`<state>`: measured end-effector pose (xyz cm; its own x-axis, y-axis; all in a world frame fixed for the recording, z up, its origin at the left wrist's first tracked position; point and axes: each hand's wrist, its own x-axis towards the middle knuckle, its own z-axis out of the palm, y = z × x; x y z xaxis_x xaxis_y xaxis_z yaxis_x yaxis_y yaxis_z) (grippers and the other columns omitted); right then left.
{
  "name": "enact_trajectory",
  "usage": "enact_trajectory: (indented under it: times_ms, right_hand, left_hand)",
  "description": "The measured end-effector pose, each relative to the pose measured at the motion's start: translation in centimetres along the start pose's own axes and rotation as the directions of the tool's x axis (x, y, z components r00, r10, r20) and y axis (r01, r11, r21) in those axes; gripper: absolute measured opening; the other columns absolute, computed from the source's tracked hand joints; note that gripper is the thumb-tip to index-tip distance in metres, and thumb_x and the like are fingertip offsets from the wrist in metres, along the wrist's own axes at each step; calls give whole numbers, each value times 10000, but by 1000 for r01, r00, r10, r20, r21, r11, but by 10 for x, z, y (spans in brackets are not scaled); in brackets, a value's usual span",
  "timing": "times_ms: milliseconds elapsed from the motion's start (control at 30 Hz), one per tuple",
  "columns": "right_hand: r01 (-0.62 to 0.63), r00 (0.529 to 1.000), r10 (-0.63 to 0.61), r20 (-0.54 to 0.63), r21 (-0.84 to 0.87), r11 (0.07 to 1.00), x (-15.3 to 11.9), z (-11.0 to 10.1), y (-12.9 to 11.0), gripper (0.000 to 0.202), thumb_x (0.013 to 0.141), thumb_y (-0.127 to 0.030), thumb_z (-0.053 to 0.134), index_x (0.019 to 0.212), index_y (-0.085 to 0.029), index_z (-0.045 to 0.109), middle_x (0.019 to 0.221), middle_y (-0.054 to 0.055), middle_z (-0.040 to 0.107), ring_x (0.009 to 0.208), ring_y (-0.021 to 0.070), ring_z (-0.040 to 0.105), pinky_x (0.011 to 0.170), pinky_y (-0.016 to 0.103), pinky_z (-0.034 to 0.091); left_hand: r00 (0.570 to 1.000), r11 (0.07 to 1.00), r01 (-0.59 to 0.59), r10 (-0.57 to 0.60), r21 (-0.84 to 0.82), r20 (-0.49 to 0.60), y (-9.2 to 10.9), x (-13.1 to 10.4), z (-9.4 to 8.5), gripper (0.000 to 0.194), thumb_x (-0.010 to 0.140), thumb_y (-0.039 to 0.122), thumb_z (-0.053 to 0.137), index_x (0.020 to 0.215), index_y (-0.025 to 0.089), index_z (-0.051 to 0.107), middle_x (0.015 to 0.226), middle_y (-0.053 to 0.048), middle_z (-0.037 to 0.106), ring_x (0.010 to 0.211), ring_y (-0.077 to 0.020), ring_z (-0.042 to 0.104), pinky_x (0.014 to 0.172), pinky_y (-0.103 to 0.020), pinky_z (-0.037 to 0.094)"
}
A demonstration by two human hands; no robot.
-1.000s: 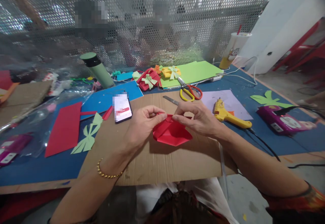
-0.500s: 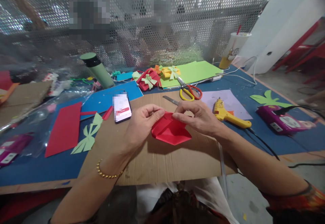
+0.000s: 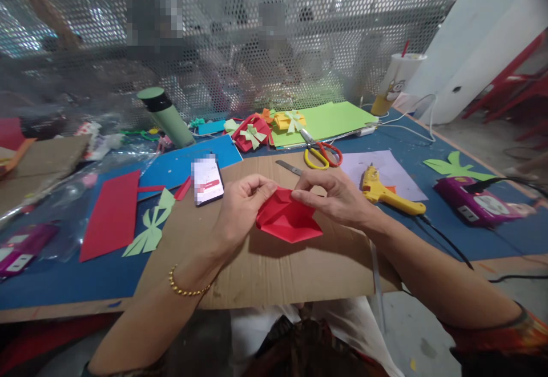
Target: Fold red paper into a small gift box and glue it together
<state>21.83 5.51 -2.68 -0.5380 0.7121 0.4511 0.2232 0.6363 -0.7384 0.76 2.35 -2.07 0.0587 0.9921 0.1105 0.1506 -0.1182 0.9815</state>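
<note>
A folded red paper (image 3: 291,220) is held up over the brown cardboard (image 3: 257,280). My left hand (image 3: 243,203) pinches its upper left edge between thumb and fingers. On the upper right edge, my right hand (image 3: 331,194) grips it the same way. The paper's lower part hangs open toward me and casts a shadow on the cardboard. Just behind my hands lie a metal blade (image 3: 288,166) and scissors with yellow and red handles (image 3: 323,155). A phone (image 3: 208,182) rests left of my left hand.
A yellow glue gun (image 3: 391,194) lies right on purple paper (image 3: 411,180), near a purple power strip (image 3: 471,203). Red sheet (image 3: 111,214) and green cutouts (image 3: 152,228) lie left. Behind stand a green bottle (image 3: 165,117) and a drink cup (image 3: 396,83).
The view has shifted slightly, so the table items sit a little further right. Both hands keep their hold on the red paper, with almost no movement.
</note>
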Motion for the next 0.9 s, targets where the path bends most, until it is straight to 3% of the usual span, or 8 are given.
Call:
enact_trajectory:
  times_ms: [700, 900]
  right_hand:
    - [-14, 999, 13, -33, -33, 999, -1, 5, -2, 262, 965, -333, 653, 746, -189, 657, 731, 13, 709, 656, 120, 595, 644, 247, 445]
    - [-36, 999, 36, -41, -18, 999, -1, 3, 1, 283, 965, -354, 660, 736, -189, 653, 720, 10, 696, 667, 123, 598, 655, 252, 443]
  left_hand:
    - [997, 998, -33, 38, 61, -73, 1, -4, 5, 236, 839, 396, 728, 750, 178, 701, 700, -13, 658, 629, -127, 554, 550, -230, 433]
    - [997, 997, 40, -36, -61, 63, -1, 1, 1, 299, 830, 467, 770, 851, 172, 726, 803, -38, 723, 685, -141, 632, 582, -228, 502]
